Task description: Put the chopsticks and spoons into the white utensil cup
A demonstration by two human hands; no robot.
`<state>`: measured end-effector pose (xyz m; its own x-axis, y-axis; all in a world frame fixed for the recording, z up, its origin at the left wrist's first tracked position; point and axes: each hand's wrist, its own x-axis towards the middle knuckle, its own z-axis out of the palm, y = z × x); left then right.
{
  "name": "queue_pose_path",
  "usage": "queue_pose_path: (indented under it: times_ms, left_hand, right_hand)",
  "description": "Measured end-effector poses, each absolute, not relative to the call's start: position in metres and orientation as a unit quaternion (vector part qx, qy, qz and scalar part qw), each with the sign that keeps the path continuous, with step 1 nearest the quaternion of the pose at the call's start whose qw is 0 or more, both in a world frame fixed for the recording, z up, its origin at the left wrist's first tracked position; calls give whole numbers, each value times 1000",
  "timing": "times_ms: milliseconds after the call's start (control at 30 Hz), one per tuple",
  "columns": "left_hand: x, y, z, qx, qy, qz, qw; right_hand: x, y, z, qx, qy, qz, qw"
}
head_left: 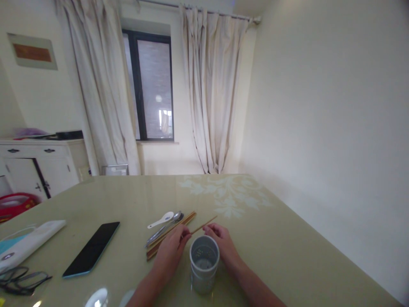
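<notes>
The step in hand looks like handling one chopstick (199, 228) just beyond the cup (205, 279). The left hand (174, 239), fingers closed, pinches its near end; the right hand (221, 238) is partly curled beside it, its grip unclear. Loose chopsticks (189, 219) lie left of the cup. The next move probably calls for a light, steady pinch, clear of the cup's rim.

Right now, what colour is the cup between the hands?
Grey, seen best in the head view: the cup.
</notes>
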<state>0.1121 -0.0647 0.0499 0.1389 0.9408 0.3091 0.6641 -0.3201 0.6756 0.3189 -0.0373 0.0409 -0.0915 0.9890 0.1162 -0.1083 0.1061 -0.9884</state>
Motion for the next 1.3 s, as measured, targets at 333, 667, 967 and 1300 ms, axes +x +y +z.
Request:
queue_pose_path:
  times_ms: [333,667,967,1300]
  left_hand:
    - [97,-56,51,737,526,400,144]
    - [72,-51,45,728,648,219,51]
    - [77,-55,47,713,673,191,52]
    - [82,-57,42,724,640,248,63]
  right_hand:
    - [353,-33,87,-359,-423,434,709]
    - [369,-53,111,-341,-523,386,679]
    - [341,-66,93,-350,-637,425,540]
    - [336,-53,81,-402,-612,416,539]
